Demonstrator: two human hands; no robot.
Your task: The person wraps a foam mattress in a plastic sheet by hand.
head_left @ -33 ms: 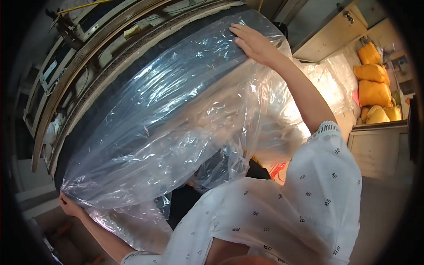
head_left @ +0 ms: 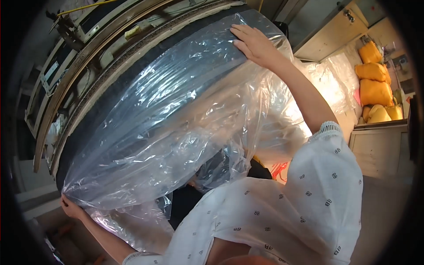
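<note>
A wide clear plastic sheet (head_left: 176,110) is spread over a dark work surface (head_left: 70,152) and drapes down over its near edge toward my lap. At the lower left, my left hand (head_left: 72,206) pinches the gathered corner of the sheet, which fans out in creases from the fingertips. My right hand (head_left: 255,45) lies flat on the sheet near its far right end, fingers stretched out and holding nothing. Bright glare along the folds hides some of the sheet's edges.
Beyond the surface runs a long machine frame with a rail (head_left: 84,77). More clear plastic (head_left: 329,81) is heaped at the right under bright light. Several orange bundles (head_left: 375,91) are stacked at the far right, above a pale cabinet (head_left: 379,148). A wooden panel (head_left: 329,31) stands at upper right.
The view has shifted very slightly. Both hands keep their places on the sheet, and its creases look nearly the same.
</note>
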